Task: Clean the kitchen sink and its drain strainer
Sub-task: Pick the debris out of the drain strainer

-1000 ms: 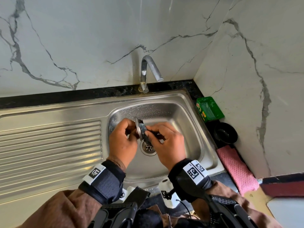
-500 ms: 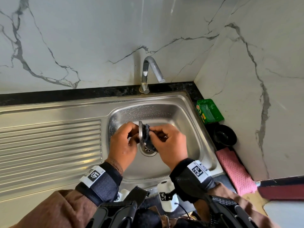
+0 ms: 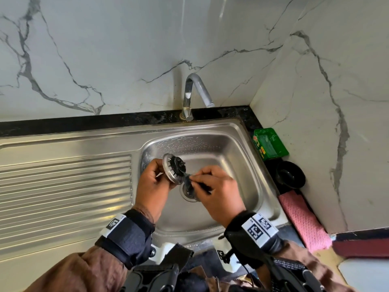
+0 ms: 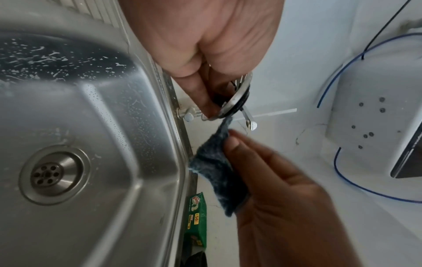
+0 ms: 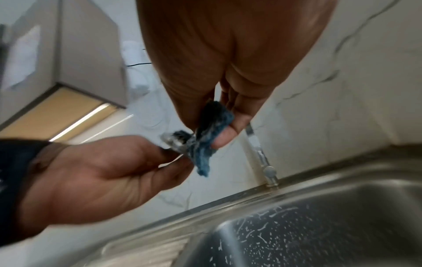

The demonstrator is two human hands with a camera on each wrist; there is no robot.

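Holding the drain strainer (image 3: 173, 168) clear of the basin, the left hand (image 3: 154, 184) pinches its steel rim between thumb and curled fingers, which leaves the dark ribbed underside exposed for scrubbing. The strainer sits in the air above the open drain (image 3: 188, 191) of the sink (image 3: 242, 165), probably so that loosened dirt and drips fall straight into the bowl. Its disc stands on edge: the flat steel face turns toward the left hand and the drainboard, and the black underside points toward the right hand (image 3: 219, 189). The short axis through its centre thus runs roughly level, left to right, while the disc's plane is near vertical. The right hand pinches a folded blue scouring pad (image 4: 219, 173) between thumb and fingertips, its upper corner touching the strainer's lower rim, a narrow edge suited to working between the ribs. White soap flecks mark the sink's back wall below the tap (image 3: 194, 95).
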